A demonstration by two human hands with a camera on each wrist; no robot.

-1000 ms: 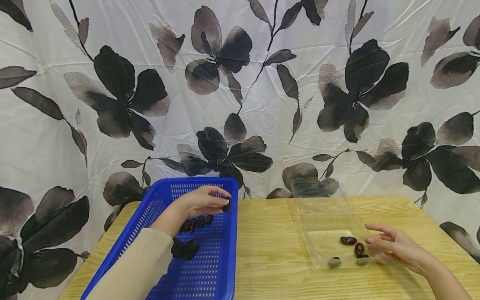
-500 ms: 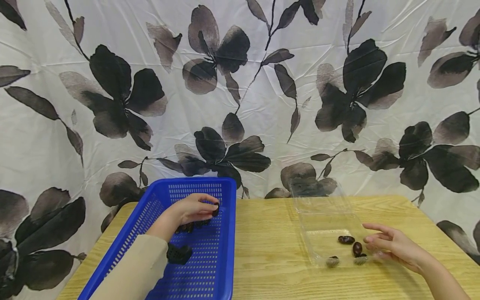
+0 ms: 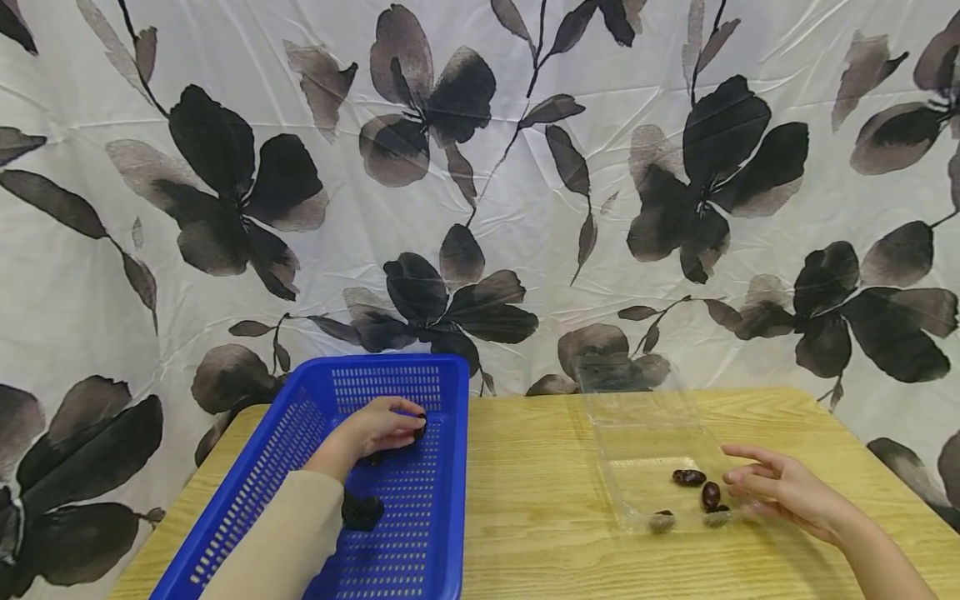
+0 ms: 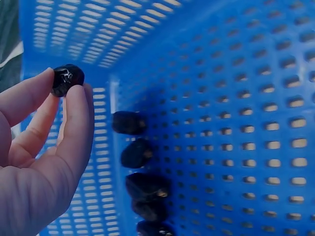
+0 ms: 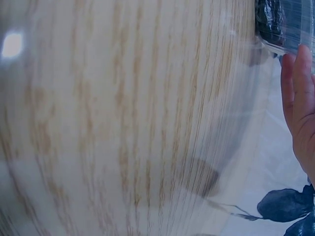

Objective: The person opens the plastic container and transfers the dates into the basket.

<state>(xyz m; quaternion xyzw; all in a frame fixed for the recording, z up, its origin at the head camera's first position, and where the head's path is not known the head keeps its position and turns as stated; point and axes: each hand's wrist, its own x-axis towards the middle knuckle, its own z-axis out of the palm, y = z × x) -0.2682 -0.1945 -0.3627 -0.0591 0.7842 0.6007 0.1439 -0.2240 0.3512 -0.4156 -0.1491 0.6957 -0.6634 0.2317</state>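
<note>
My left hand (image 3: 384,427) is inside a blue plastic basket (image 3: 453,500) and pinches a dark, shiny date (image 4: 68,80) between thumb and fingers. A row of several dates (image 4: 138,153) lies on the basket floor beside that hand, mostly hidden by it in the head view. My right hand (image 3: 787,490) rests at the right side of a clear plastic clamshell box (image 3: 618,492), fingers extended and loose, holding nothing. Inside the box, toward its front, are a few dates (image 3: 688,477).
A black, lumpy perforated object (image 3: 363,511) lies in the basket near my left sleeve (image 3: 288,533). The box's lid (image 3: 622,392) stands raised toward the back. Both containers sit on a wooden table (image 3: 536,500) before a flowered cloth (image 3: 555,192).
My left hand has moved left and lower into the basket with the pinched date, toward the row. The right hand stays at the box; the view has shifted slightly.
</note>
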